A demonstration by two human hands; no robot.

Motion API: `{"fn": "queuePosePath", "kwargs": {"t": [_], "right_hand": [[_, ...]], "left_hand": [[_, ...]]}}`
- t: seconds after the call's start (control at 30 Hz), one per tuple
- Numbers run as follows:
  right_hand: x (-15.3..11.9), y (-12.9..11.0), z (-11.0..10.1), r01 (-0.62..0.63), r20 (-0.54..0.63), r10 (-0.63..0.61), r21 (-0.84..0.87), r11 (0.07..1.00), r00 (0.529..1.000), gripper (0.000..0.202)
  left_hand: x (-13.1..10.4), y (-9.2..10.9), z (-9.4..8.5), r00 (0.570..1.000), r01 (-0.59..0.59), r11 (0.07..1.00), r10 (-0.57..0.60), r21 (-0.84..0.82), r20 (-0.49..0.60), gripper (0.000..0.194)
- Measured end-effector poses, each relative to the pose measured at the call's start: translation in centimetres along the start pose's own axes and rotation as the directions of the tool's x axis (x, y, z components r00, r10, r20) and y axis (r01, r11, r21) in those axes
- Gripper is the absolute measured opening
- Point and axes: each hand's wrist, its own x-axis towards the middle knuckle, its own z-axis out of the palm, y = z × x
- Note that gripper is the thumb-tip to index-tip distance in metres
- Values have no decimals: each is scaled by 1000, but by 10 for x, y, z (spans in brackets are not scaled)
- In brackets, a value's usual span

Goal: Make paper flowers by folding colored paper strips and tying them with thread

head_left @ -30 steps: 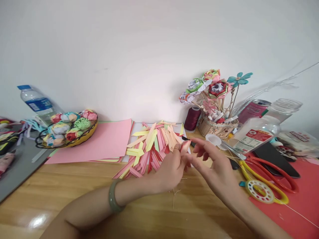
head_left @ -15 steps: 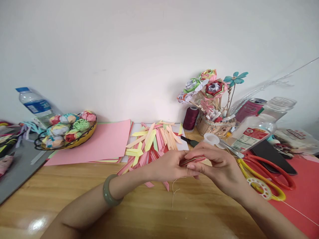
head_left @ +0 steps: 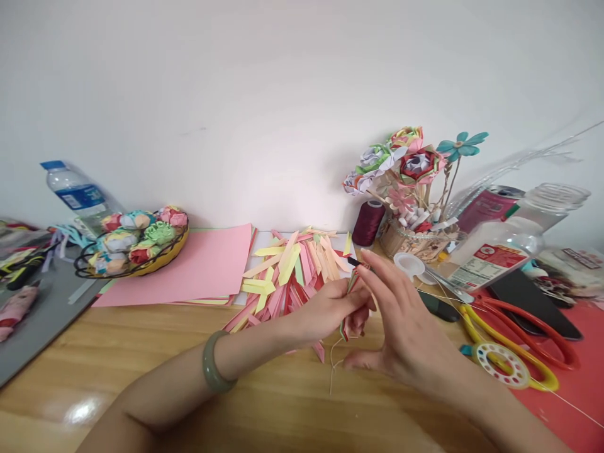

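Between the thumb and fingers of my left hand [head_left: 325, 311] is a small stack of folded paper strips [head_left: 345, 329], with red, green and white edges, held upright on edge. My right hand [head_left: 401, 321] is just to the right, thumb and fingers spread wide, fingertips near the stack's top; whether they touch it is unclear. A thin string [head_left: 333, 371] lies on the table below the hands. Behind my left hand spreads a pile of folded pink, yellow, orange and red strips [head_left: 287, 267].
Pink paper sheets [head_left: 207, 264] and a basket of paper flowers [head_left: 163, 258] are at left. Right of the hands are red scissors [head_left: 533, 321], yellow scissors [head_left: 542, 379], a maroon thread spool [head_left: 369, 223], a flower pot [head_left: 415, 242] and a plastic bottle [head_left: 495, 251].
The stack has turned from lying nearly level to upright in my left hand. My right hand has opened, its thumb moving down and away from the stack. The view has shifted slightly.
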Motion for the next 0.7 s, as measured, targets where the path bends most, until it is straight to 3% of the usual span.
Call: {"fn": "queuePosePath", "kwargs": {"t": [0.1, 0.23, 0.4, 0.57, 0.63, 0.7], "right_hand": [[0, 0, 8, 37, 34, -31, -169, 985, 999, 95], [-1, -3, 14, -21, 62, 33, -172, 985, 998, 83], [-3, -10, 18, -131, 143, 134, -30, 991, 981, 88], [-4, -10, 20, -201, 119, 192, 64, 977, 974, 84], [-4, -8, 17, -247, 161, 219, 183, 951, 962, 92], [-2, -6, 11, -344, 181, 295, 388, 855, 938, 95]], "left_hand": [[1, 1, 3, 995, 4, 1000, -2, 22, -104, 40], [2, 0, 6, 987, 21, 999, -26, -36, -161, 34], [2, -7, 7, 979, 37, 997, -49, -64, -198, 19], [3, -10, 8, 983, 34, 996, -47, -79, -177, 13], [1, -11, 7, 987, 8, 999, -15, -46, -159, 17], [-1, -12, 8, 990, -21, 999, 26, 40, -137, 21]]}}
